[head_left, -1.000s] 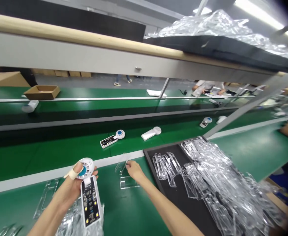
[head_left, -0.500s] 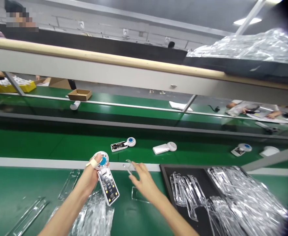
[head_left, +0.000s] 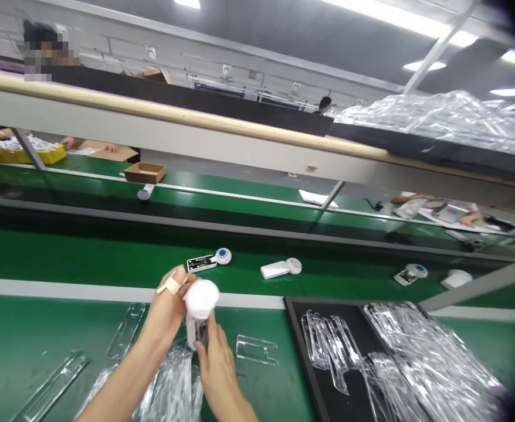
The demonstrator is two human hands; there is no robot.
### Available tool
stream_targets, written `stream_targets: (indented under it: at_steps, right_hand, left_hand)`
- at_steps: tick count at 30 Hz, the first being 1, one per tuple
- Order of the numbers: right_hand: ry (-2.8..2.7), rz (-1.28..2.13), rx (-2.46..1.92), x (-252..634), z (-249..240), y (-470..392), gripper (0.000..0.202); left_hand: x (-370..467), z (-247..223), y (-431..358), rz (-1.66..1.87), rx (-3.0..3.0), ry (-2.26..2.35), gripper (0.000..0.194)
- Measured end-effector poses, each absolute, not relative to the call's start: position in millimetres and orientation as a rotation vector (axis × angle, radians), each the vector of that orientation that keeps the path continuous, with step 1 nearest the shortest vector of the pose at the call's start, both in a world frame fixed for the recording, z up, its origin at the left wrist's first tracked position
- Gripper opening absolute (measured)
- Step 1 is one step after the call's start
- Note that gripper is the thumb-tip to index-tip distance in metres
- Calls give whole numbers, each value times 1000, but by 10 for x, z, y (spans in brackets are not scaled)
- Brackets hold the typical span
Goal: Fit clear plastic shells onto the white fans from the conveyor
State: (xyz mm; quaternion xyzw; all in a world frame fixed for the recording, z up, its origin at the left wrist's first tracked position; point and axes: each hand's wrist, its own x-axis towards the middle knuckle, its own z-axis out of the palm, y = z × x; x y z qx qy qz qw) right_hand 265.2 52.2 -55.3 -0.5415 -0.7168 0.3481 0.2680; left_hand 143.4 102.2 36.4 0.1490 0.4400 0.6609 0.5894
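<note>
Here, pinching the white device [head_left: 202,298] between the fingers of left hand [head_left: 165,310] and right hand [head_left: 220,363], left of the black tray [head_left: 343,410], hiding much of its blurred lower part. Also partly covering the clear pile [head_left: 169,392] left of the tray, cut off below.

green conveyor tables [head_left: 161,252], wooden rail [head_left: 187,117], grey ceiling [head_left: 349,35], bright strip light [head_left: 372,13]

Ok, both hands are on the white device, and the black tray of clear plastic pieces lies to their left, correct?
Not quite: the black tray of clear plastic pieces lies to the right of the hands, as the head view shows. The left hand and right hand are both on the white device.
</note>
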Motion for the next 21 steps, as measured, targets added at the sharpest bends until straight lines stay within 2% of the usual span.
stream_targets:
  at_steps: [4,9,15,21]
  right_hand:
    - [-1837,1098,-1525,2676,-628,478,59]
    - [-1863,1139,-1608,2626,-445,531,54]
    - [-1938,870,-1578,2571,-387,625,56]
    - [-1827,906,-1365,2574,-482,695,58]
  left_hand:
    - [1423,392,1020,1462,404,948,58]
    - [1413,444,1085,1386,475,1039,68]
    - [1416,604,1181,1220,903,1160,59]
    - [1376,614,1384,1370,490,1040,59]
